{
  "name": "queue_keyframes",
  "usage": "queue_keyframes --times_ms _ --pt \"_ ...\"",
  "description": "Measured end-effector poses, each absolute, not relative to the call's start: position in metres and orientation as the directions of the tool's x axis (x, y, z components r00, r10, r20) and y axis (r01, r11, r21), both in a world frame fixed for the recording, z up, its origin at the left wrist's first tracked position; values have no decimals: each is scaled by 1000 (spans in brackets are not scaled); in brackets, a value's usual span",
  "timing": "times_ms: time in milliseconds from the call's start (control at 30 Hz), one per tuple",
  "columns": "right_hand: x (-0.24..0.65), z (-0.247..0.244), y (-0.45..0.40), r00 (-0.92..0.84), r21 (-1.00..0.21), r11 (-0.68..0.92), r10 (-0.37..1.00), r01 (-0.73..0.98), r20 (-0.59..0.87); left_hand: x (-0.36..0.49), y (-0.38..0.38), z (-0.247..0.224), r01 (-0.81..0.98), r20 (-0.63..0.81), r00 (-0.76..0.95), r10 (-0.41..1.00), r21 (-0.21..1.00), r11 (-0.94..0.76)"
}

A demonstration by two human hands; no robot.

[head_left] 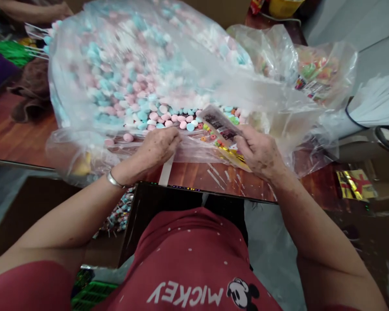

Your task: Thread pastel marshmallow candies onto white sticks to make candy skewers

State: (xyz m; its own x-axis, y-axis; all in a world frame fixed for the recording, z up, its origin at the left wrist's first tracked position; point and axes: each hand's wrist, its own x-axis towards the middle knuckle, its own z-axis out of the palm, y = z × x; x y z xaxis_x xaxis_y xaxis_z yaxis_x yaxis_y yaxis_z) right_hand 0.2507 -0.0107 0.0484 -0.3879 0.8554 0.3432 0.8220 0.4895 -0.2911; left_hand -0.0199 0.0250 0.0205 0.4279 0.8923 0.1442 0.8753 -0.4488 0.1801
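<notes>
A large clear plastic bag [188, 65] of pink, white and blue round sweets spreads over the table, some sweets [181, 121] showing at its open front edge. My left hand [158, 147], with a silver bangle on the wrist, is closed in front of them. What it holds, if anything, is hidden; a white strip [166, 170] runs below it to the table edge. My right hand [261, 151] pinches a small flat translucent packet [218, 123] with dark printing, tilted over the bag's edge. Small coloured beads or sweets [209, 134] and gold foil [235, 156] lie below the packet.
A bag of bright wrapped sweets [320, 71] and white paper sticks [379, 101] stand at the right. A brown cloth [32, 88] lies at the left, near another person's arm [35, 12]. Below the table edge is a cardboard box [29, 216] beside small colourful items [118, 216].
</notes>
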Motion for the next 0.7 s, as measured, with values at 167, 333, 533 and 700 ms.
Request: queue_keyframes --times_ms 167,333,533,700 --pt "250 46 -8 -432 -251 525 834 813 343 -16 18 18 796 81 580 811 155 -585" --pt "247 49 2 -477 -235 540 834 808 275 -19 -25 15 560 177 795 580 153 -814" --pt "207 28 -10 -622 -68 643 758 763 197 -32 -57 7 416 395 772 498 279 -866" --pt "188 -9 -21 -707 31 711 691 702 150 -36 -47 9 562 562 626 540 155 -812"
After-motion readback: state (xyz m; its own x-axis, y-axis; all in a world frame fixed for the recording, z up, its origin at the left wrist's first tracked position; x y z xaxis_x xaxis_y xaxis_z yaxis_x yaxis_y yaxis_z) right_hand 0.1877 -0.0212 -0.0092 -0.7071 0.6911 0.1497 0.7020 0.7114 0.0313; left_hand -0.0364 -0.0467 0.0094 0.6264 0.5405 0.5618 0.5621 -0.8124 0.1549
